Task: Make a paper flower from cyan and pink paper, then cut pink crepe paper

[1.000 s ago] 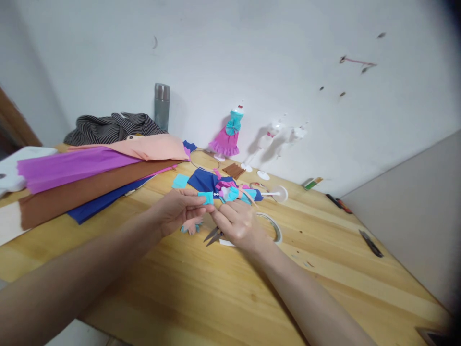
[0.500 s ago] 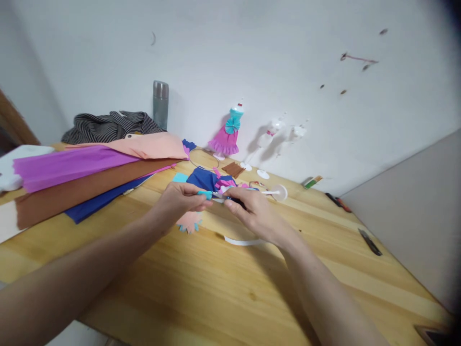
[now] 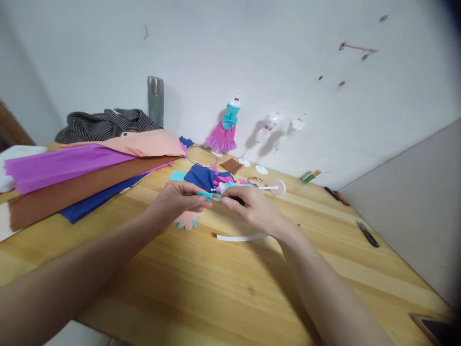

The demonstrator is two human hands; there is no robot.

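My left hand (image 3: 183,194) pinches a small folded piece of turquoise crepe paper (image 3: 203,194) between thumb and fingers. Facing it, my right hand (image 3: 248,202) is closed around the dark handles of a pair of scissors (image 3: 216,197), whose short metal blades touch or nearly touch the paper. Behind the hands lie crumpled blue paper (image 3: 200,178) and pink scraps (image 3: 223,179). A white stand with a round base (image 3: 278,187) lies on its side there. Below my left hand rests a peach paper piece with a jagged turquoise-tipped edge (image 3: 187,220).
Rolls of coloured crepe paper (image 3: 68,166) cover the left side. A small mannequin in a pink skirt (image 3: 225,129) stands by the wall, near two bare white mannequins (image 3: 272,122). A white strip (image 3: 237,238) lies in front; a utility knife (image 3: 368,234) lies at right. A flask (image 3: 155,101) stands behind.
The scissor blades now show more plainly beside the turquoise paper, spread apart. Both hands keep their holds. The whole view has shifted slightly.
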